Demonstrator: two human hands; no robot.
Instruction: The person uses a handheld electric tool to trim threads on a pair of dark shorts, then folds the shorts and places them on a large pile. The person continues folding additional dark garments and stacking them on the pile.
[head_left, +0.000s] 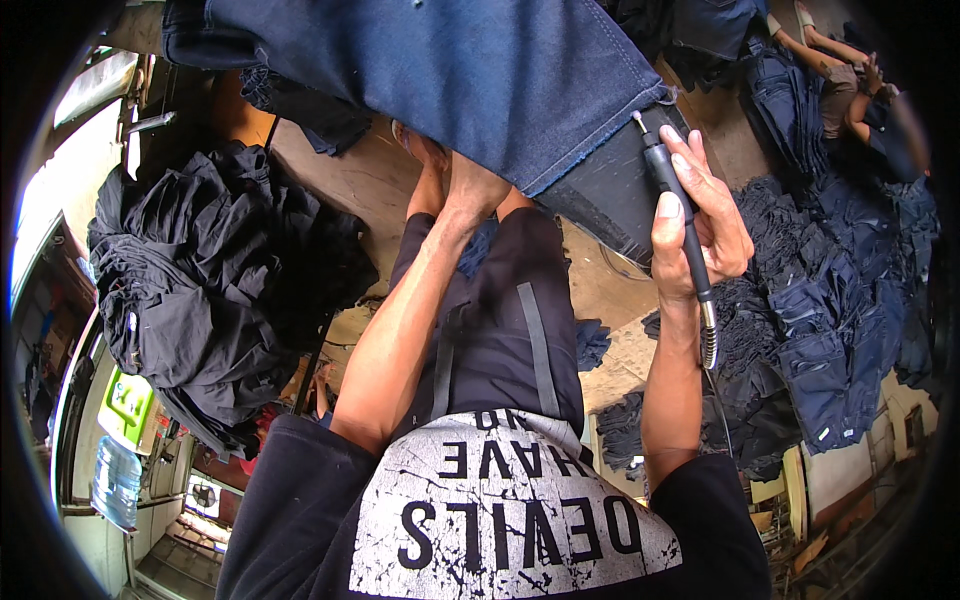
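Right hand (708,215), as I watched remotely, curled fingers and thumb around a slim, black, pen-shaped tool with a metal tip (659,162), the tip just beside a corner of the dark-blue denim garment (440,75). At the denim's near edge, the left hand (474,182) had its fingers hidden; I couldn't tell its grip. I judged that a right-hand slip, or cloth drifting, could snag the frayed hem (585,153). Left of the denim lay heaped black cloth garments (200,290); far to its right, a person (838,100).
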